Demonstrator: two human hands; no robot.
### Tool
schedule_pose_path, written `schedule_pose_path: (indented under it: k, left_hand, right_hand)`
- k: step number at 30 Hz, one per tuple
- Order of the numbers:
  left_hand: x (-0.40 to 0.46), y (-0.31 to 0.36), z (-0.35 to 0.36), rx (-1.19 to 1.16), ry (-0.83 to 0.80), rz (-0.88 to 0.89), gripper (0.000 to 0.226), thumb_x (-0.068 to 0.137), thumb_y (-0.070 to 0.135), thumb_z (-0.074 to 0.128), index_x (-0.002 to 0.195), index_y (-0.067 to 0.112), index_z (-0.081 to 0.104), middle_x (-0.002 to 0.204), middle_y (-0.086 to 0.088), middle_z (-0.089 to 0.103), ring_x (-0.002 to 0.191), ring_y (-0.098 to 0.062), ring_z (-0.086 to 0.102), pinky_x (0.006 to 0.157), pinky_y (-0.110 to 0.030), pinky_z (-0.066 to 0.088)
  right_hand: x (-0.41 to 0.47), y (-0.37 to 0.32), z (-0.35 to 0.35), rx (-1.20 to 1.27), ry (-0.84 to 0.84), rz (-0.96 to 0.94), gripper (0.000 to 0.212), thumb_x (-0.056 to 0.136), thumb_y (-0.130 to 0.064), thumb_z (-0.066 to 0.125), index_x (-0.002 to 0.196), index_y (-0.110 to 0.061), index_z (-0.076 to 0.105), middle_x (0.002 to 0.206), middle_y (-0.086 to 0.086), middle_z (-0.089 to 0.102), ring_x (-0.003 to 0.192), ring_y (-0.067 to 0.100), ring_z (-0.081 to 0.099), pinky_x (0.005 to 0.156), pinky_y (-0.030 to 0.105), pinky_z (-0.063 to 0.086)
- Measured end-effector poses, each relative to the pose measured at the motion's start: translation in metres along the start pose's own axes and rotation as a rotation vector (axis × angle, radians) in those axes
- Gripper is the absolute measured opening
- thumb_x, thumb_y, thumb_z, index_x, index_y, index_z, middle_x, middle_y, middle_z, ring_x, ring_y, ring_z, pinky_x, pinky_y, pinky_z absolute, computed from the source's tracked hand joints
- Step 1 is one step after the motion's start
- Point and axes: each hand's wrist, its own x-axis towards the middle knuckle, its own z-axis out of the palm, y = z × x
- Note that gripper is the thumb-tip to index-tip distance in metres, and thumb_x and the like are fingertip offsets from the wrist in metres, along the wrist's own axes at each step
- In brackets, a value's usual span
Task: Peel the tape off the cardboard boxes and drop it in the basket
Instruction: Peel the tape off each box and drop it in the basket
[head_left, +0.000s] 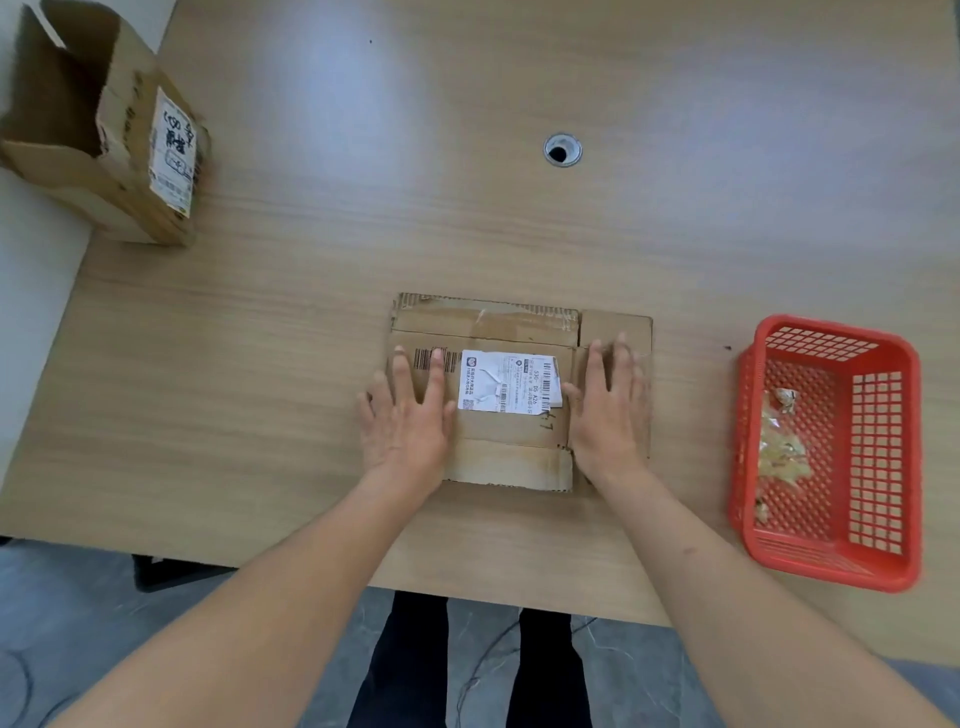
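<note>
Now both flat hands, left (402, 415) and right (608, 410), press the flattened, white-labelled cardboard box (511, 431).

The table (519, 218) is a light tan wood grain with fine horizontal streaks, plus a silver-rimmed hole (562, 149) that's black inside. The flattened box (511, 426) is plain brown cardboard with a black barcode printed on it, and its label (509, 382) is white with black print and more barcodes. The open box (104, 130) in the corner is the same brown, with a white sticker (174, 150) scribbled over in black marker. The basket (831, 452) is bright red plastic in a grid mesh pattern, holding yellowish see-through tape scraps (782, 452). The floor (208, 623) is grey, kind of marbled.
</note>
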Motion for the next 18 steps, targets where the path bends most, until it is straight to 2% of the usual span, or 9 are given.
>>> schedule_pose_path:
  k: [2, 5, 7, 12, 15, 18]
  left_hand:
    - [-0.001, 0.006, 0.004, -0.010, 0.001, 0.074, 0.062, 0.106, 0.049, 0.021, 0.162, 0.036, -0.001, 0.169, -0.010, -0.009, 0.152, -0.038, 0.006, 0.119, -0.051, 0.019]
    - [-0.002, 0.010, 0.013, -0.048, -0.007, 0.359, 0.059, 0.108, 0.051, 0.020, 0.160, 0.045, -0.007, 0.169, -0.007, -0.018, 0.156, -0.031, -0.014, 0.126, -0.048, 0.001]
    - [-0.002, 0.010, 0.022, -0.048, 0.025, 0.452, 0.059, 0.108, 0.051, 0.022, 0.160, 0.045, -0.004, 0.170, -0.005, -0.018, 0.156, -0.030, -0.015, 0.127, -0.049, -0.001]
    - [-0.001, 0.009, 0.043, 0.004, 0.145, 0.451, 0.064, 0.105, 0.053, 0.027, 0.163, 0.037, 0.007, 0.171, -0.009, -0.005, 0.157, -0.032, -0.005, 0.126, -0.053, 0.009]
    - [-0.001, 0.009, 0.044, 0.010, 0.148, 0.457, 0.065, 0.104, 0.053, 0.028, 0.163, 0.034, 0.009, 0.171, -0.010, -0.003, 0.157, -0.032, -0.003, 0.126, -0.053, 0.009]
    - [-0.001, 0.006, 0.040, 0.020, 0.100, 0.452, 0.067, 0.105, 0.055, 0.023, 0.164, 0.025, 0.009, 0.171, -0.009, -0.005, 0.157, -0.030, -0.006, 0.126, -0.052, 0.008]
  right_hand:
    - [-0.007, -0.005, 0.009, -0.028, -0.017, -0.015, 0.076, 0.105, -0.057, 0.029, 0.164, -0.016, 0.007, 0.171, 0.013, -0.010, 0.157, 0.035, -0.009, 0.127, 0.053, 0.004]
    - [-0.013, -0.005, 0.018, -0.034, -0.025, -0.087, 0.095, 0.092, -0.083, 0.024, 0.162, -0.030, -0.014, 0.168, 0.015, -0.024, 0.153, 0.037, -0.025, 0.124, 0.054, -0.013]
    - [-0.015, -0.002, 0.024, -0.093, 0.009, -0.150, 0.102, 0.084, -0.092, 0.026, 0.162, -0.036, -0.010, 0.169, 0.013, -0.021, 0.152, 0.043, -0.023, 0.123, 0.059, -0.011]
    - [-0.014, 0.007, 0.042, -0.217, 0.125, -0.204, 0.100, 0.086, -0.091, 0.026, 0.164, -0.033, 0.006, 0.172, 0.007, -0.003, 0.155, 0.048, -0.007, 0.120, 0.069, 0.010]
    - [-0.013, 0.005, 0.043, -0.225, 0.136, -0.205, 0.098, 0.086, -0.091, 0.023, 0.164, -0.034, 0.007, 0.172, 0.006, -0.001, 0.155, 0.047, -0.005, 0.121, 0.068, 0.009]
    - [-0.015, 0.005, 0.036, -0.187, 0.113, -0.207, 0.095, 0.087, -0.086, 0.025, 0.164, -0.033, 0.005, 0.172, 0.003, -0.004, 0.156, 0.043, -0.009, 0.123, 0.064, 0.003]
